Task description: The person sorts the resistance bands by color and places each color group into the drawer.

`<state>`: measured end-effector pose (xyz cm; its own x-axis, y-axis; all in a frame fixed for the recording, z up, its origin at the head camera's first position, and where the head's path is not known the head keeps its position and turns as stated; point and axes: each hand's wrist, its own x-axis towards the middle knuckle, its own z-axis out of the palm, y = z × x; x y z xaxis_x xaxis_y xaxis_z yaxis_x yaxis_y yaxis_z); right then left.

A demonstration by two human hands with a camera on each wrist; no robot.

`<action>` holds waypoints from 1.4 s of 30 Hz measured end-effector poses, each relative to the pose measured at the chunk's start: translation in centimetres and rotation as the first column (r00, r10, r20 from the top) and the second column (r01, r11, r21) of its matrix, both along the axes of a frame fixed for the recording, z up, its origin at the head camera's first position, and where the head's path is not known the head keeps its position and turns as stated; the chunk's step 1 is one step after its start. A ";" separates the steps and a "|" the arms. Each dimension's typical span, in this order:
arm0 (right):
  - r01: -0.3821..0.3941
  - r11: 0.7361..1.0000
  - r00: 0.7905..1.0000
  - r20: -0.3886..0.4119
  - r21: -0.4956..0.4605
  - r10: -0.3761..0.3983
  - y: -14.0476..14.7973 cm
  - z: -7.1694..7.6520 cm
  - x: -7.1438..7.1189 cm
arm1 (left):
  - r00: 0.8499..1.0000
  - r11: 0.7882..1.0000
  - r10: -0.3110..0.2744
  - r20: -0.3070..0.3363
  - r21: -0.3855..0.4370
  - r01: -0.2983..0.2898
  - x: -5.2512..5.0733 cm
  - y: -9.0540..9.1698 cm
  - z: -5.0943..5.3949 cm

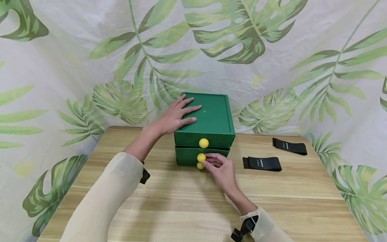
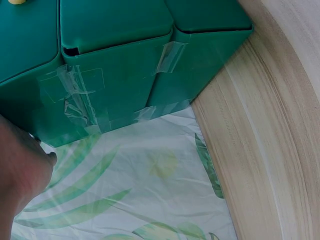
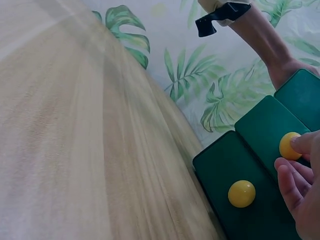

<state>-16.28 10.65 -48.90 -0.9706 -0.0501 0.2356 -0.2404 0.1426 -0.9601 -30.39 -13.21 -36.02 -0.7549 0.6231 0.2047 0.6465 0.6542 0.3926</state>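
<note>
A green drawer box [image 1: 208,116] stands near the back of the table, with three round yellow knobs down its front. On its top panel lies my left hand [image 1: 175,116], fingers spread and straight. My right hand [image 1: 222,171] is at the front and pinches the middle yellow knob [image 1: 201,157] between thumb and fingers. Above it sits the top knob [image 1: 204,143], free of both hands. The bottom knob [image 3: 241,194] shows whole in the right wrist view. Clear tape [image 2: 75,95] runs over the box's side in the left wrist view.
Two black folded bands with pale print lie right of the box: a nearer band [image 1: 262,163] and a farther band [image 1: 289,146]. A leaf-patterned cloth [image 1: 169,43] hangs close behind the wooden table [image 1: 181,208].
</note>
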 end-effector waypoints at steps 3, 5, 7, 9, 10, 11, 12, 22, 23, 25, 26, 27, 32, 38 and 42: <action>0.012 1.000 1.000 0.005 -0.009 -0.012 0.0 -0.1 -0.3 | 1.000 1.000 0.001 -0.002 -0.004 -0.001 0.0 0.0 -0.1; 0.020 1.000 1.000 0.008 -0.014 -0.020 0.0 -0.1 -0.6 | 1.000 1.000 0.002 -0.001 -0.005 -0.002 -0.1 0.1 -0.1; 0.028 0.999 1.000 0.011 -0.017 -0.028 0.0 -0.1 -0.7 | 1.000 1.000 0.002 -0.001 -0.007 -0.002 -0.1 0.1 -0.2; 0.033 0.999 0.999 0.016 -0.019 -0.033 0.0 0.0 -0.8 | 1.000 1.000 0.001 0.001 -0.004 -0.001 -0.2 0.1 -0.2; 0.033 0.999 0.999 0.019 -0.021 -0.033 0.0 0.0 -0.9 | 1.000 1.000 0.000 0.002 -0.002 0.000 -0.2 0.1 -0.2; 0.035 0.999 0.999 0.020 -0.020 -0.034 0.0 0.0 -0.9 | 1.000 1.000 0.000 0.002 -0.001 0.000 -0.2 0.1 -0.2; 0.035 0.999 0.999 0.023 -0.020 -0.035 0.0 0.0 -0.9 | 1.000 1.000 0.000 0.002 0.000 0.000 -0.2 0.1 -0.2; 0.015 1.000 1.000 0.022 -0.016 -0.014 0.1 -0.2 -1.0 | 1.000 1.000 0.002 -0.001 -0.002 -0.002 -0.2 0.0 -0.3; 0.010 1.000 1.000 0.021 -0.012 -0.009 0.2 -0.3 -0.9 | 1.000 1.000 0.002 0.000 -0.002 -0.002 -0.2 0.0 -0.3; -0.001 1.000 1.000 0.018 0.000 0.001 0.3 -0.3 -0.8 | 1.000 1.000 0.000 0.001 0.000 0.000 -0.1 0.1 -0.3; -0.007 1.000 1.000 0.016 0.009 0.007 0.4 -0.4 -0.8 | 1.000 1.000 0.000 0.002 0.001 0.000 -0.1 0.1 -0.3; -0.010 1.000 1.000 0.014 0.022 0.010 0.5 -0.4 -0.7 | 1.000 1.000 -0.001 0.001 0.003 0.001 -0.1 0.1 -0.3; -0.036 0.994 0.999 -0.005 0.103 0.037 1.0 -0.9 -0.6 | 1.000 1.000 -0.001 -0.003 0.004 0.001 0.0 0.1 -0.2; -0.071 0.972 0.996 -0.033 0.224 0.080 1.5 -1.9 -0.7 | 1.000 1.000 -0.005 -0.004 0.001 0.005 0.0 0.1 -0.2; -0.069 0.949 0.992 -0.076 0.309 0.097 1.6 -2.5 -0.8 | 1.000 1.000 0.000 -0.008 -0.001 0.000 0.0 0.0 -0.1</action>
